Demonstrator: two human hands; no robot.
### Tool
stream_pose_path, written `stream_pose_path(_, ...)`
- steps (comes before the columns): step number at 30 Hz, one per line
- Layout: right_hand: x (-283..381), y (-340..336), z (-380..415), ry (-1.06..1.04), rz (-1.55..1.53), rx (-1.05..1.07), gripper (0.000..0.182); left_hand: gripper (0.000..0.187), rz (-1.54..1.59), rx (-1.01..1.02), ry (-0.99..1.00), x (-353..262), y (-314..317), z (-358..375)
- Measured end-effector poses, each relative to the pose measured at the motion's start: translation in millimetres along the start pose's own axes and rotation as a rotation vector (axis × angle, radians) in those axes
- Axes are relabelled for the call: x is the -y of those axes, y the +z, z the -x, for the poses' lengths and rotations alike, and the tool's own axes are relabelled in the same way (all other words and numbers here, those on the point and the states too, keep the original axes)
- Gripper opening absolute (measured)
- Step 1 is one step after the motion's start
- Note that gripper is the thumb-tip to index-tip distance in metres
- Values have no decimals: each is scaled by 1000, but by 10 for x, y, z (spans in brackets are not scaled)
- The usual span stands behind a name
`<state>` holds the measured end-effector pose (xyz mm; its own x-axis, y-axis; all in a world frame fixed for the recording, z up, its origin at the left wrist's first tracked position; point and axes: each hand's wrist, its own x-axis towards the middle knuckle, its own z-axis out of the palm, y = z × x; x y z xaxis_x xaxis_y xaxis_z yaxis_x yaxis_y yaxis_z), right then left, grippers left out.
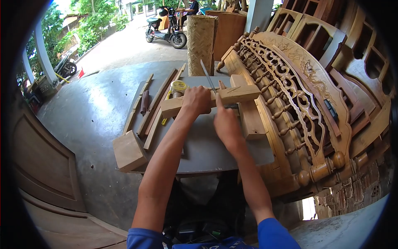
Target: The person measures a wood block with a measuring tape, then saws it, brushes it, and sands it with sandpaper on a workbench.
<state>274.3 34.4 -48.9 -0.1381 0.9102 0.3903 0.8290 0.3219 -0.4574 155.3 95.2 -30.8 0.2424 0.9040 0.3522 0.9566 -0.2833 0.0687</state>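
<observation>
A squared wooden beam [239,94] lies crosswise over the work table [199,159], its right part resting over another thick timber [252,120]. My left hand [197,100] is wrapped around the beam near its middle. Just right of it, my right hand [228,126] is closed on a tool with a long, narrow metal blade [207,74]. That blade points away from me and crosses the beam's top; the handle is hidden in my fingers. Behind my left hand sits a yellow tape measure [178,86].
Wooden strips [155,103] and a dark brown handle-like piece [144,102] lie on the table's left side. A wood block [129,151] stands at its front left corner. Carved wooden panels [286,83] lean at right. A woven bamboo roll [200,45] and a motorbike [166,33] are beyond.
</observation>
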Motion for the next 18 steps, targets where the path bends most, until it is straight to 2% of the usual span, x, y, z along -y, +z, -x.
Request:
stream_pose_path(4, 21, -84, 117, -43, -76, 28, 56, 26, -12, 51, -13, 34, -20, 45)
stream_pose_path(8, 200, -783, 1189, 188, -2, 294, 60, 29, -43, 92, -16, 66, -56, 31)
stream_pose_path(10, 79, -1070, 1636, 192, -144, 287, 61, 31, -24, 79, -25, 74, -49, -13)
stream_pose_path(12, -69, -1471, 1826, 202, -253, 436, 55, 31, 2, 75, -25, 97, -22, -7)
stream_pose_path(14, -62, -1750, 1907, 290, -376, 279, 50, 29, -12, 103, -34, 97, -30, -20)
stream_pose_path(15, -83, -1756, 1889, 352, -459, 122, 51, 27, -23, 123, -30, 93, -38, -18)
stream_pose_path(16, -94, -1771, 1845, 410, -536, -39, 53, 33, 3, 110, -4, 103, -35, -2)
stream_pose_path(18, -206, -1709, 1571, 339, -450, -182, 52, 48, 55, 75, 51, 127, -50, 23)
